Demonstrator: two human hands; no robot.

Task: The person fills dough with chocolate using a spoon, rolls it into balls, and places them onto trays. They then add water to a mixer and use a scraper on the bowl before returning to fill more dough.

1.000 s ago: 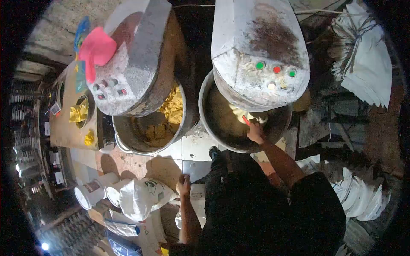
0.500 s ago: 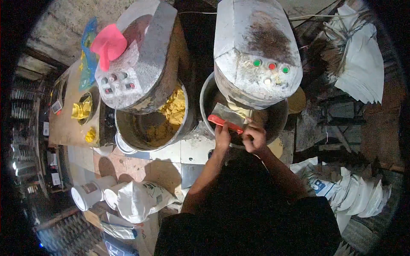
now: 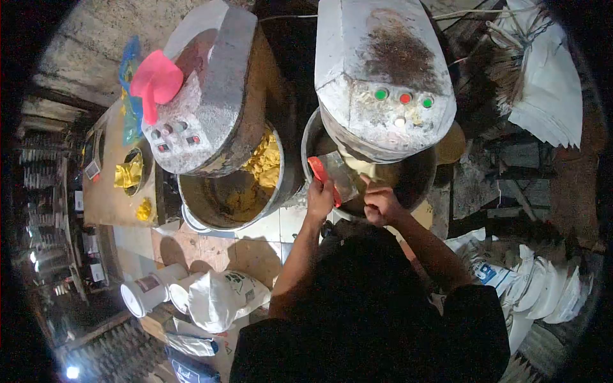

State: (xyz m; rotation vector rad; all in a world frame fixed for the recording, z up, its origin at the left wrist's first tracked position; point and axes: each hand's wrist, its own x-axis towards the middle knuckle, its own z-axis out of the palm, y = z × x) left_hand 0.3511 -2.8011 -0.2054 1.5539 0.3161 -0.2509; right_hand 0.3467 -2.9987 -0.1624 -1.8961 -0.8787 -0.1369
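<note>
At the far left, we see the surface [image 3: 102,207], which carries yellow material [image 3: 129,173]. Next, we locate the left bowl [image 3: 181,198], with yellow dough [image 3: 265,159] against its right inner wall. We then find the left hand [image 3: 319,203] at the near left rim of the right bowl [image 3: 308,135], its fingers closed around the middle of the red handle of the scraper [image 3: 341,172]. Both handle ends project past the grip; the blade extends rightward over the bowl interior. We note a narrow gap between blade and right hand [image 3: 382,204]. Above, the mixer head [image 3: 383,121] and pale dough [image 3: 363,168] bound the space. We see the right index finger extended towards this dough, the others curled; we cannot tell whether they hold anything. Beyond this hand, open room reaches the right rim
</note>
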